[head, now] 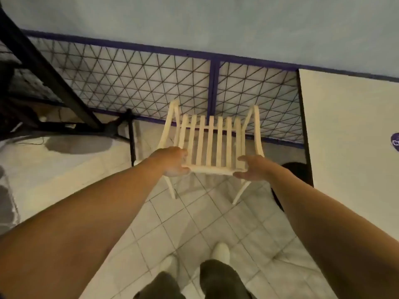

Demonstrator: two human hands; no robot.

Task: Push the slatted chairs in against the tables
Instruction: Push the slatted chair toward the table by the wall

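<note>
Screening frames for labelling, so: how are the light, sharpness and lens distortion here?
Head view: dim, yellowish light; soft overall, with the left hand, right hand and slatted chair slightly smeared; the wide-angle lens slightly bows the wall's blue strip and stretches the forearms; soft shadows lie on the tiled floor.

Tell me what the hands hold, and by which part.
The left hand grips the slatted chair by the left end of its top rail; the right hand straddles the right end, firm grip unclear.
</note>
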